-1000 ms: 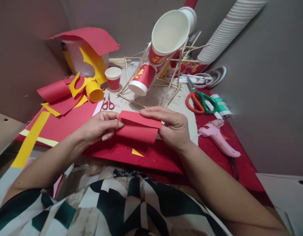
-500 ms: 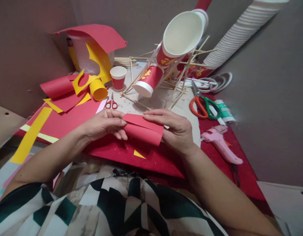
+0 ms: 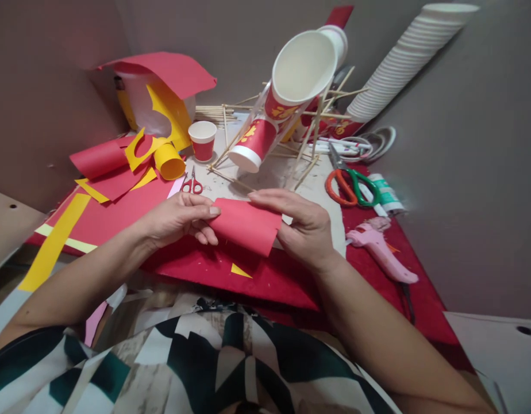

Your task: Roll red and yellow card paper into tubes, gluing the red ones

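Note:
A small piece of red paper (image 3: 247, 226) is stretched between my two hands above the front of the table, its surface gently curved. My left hand (image 3: 188, 217) pinches its left end, thumb on top. On the other side my right hand (image 3: 306, 225) grips the right end, with fingers along the top edge and the thumb behind the paper, mostly hidden. Small red-handled scissors (image 3: 192, 185) lie just beyond my left hand. Past both hands stands a frame of wooden sticks (image 3: 316, 129) carrying tilted red and white paper cups (image 3: 260, 141).
A pink glue gun (image 3: 386, 250) and orange-and-green-handled scissors (image 3: 352, 187) lie at right. A tall stack of paper cups (image 3: 410, 60) leans behind. One paper cup (image 3: 202, 141) stands upright. Yellow paper scraps (image 3: 169, 161) and red sheets (image 3: 114, 224) cover the left side.
The red paper's upper flap with a visible overlapping edge now shows as one smooth face. Both hands keep their hold; the whole view has shifted slightly.

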The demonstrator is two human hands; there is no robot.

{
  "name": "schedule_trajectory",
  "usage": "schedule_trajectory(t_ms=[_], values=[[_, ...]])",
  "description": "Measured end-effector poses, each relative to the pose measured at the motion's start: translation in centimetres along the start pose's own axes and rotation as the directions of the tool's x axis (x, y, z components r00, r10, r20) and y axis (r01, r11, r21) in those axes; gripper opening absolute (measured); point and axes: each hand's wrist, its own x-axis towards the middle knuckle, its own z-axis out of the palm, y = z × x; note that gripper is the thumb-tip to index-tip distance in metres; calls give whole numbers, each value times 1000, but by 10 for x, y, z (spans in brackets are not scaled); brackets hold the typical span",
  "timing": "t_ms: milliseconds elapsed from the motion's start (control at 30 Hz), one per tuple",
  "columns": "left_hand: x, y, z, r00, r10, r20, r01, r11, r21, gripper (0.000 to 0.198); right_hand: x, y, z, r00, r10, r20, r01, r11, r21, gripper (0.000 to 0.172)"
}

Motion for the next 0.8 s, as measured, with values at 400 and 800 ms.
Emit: schedule_trajectory(t_ms=[400,800], values=[[22,2,12,935,293,-200,-273,954,124,37,9,-3,-10,797,584,-152,-501,781,373,42],[42,-8,19,928,330,-175,-285,928,240,38,20,-1,-8,692,722,-28,-607,602,519,59]])
